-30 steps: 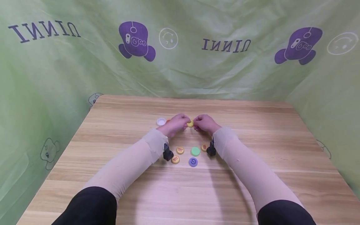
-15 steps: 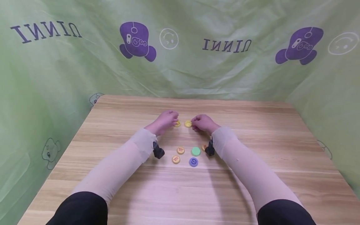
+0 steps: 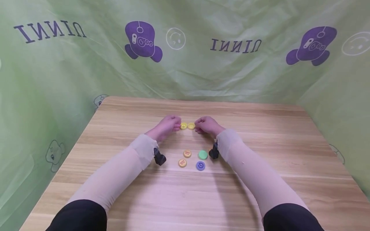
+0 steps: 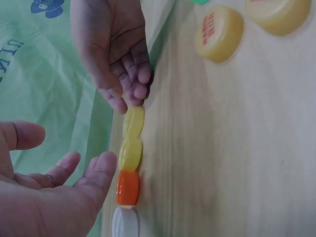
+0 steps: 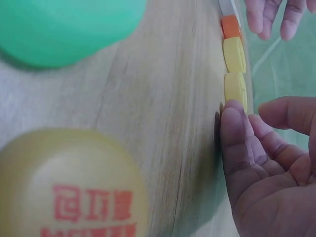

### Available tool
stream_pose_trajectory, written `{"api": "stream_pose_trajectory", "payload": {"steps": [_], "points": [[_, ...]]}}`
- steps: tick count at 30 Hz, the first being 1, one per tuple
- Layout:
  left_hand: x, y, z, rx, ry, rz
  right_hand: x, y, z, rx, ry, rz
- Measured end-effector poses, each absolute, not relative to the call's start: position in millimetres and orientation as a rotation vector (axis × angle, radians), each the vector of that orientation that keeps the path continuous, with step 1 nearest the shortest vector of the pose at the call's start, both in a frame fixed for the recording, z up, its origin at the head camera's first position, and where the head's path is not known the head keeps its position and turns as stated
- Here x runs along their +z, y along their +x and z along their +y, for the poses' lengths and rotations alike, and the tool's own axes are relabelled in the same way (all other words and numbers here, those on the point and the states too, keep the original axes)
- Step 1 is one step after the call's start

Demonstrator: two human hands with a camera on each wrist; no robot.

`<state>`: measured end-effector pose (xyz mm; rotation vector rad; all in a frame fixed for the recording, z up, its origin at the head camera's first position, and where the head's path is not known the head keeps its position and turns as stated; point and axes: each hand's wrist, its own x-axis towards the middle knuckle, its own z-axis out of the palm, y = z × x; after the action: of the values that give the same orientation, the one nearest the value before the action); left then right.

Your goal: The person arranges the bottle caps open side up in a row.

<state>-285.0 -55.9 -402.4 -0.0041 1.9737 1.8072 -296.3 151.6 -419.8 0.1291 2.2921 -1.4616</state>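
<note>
Two yellow bottle caps lie hollow side up in a row, the left one (image 3: 183, 126) and the right one (image 3: 191, 126) side by side. The left wrist view continues this row with an orange cap (image 4: 128, 188) and a white cap (image 4: 125, 222), both hidden in the head view behind my left hand (image 3: 165, 126). That hand is beside the row with fingers loosely extended, gripping nothing. My right hand (image 3: 208, 125) touches the outer edge of the right yellow cap with its fingertips; its thumb (image 5: 281, 111) stands away from the cap.
Nearer me lie two yellow caps with red print, one (image 3: 187, 153) behind the other (image 3: 182, 163), a green cap (image 3: 203, 155) and a blue cap (image 3: 200, 166). Another cap is mostly hidden by the right wrist camera (image 3: 214, 151). A green curtain (image 3: 196, 80) hangs behind the wooden table (image 3: 179, 199).
My left hand has moved left, off the right yellow cap. That cap has slid left with my right hand, closing the gap to the other yellow cap.
</note>
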Motion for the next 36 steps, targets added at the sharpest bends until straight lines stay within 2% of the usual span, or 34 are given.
{"api": "stream_pose_trajectory", "payload": {"steps": [24,36], "points": [[-413.7,-273.2,-42.6,1.732,0.048,1.990,-417.9,-283.8,161.6,-1.500,0.016,2.193],[-417.8,-259.4,-23.6,1.515,0.267,2.022,-403.9,-260.4,192.4,-1.311,-0.183,2.243]]}}
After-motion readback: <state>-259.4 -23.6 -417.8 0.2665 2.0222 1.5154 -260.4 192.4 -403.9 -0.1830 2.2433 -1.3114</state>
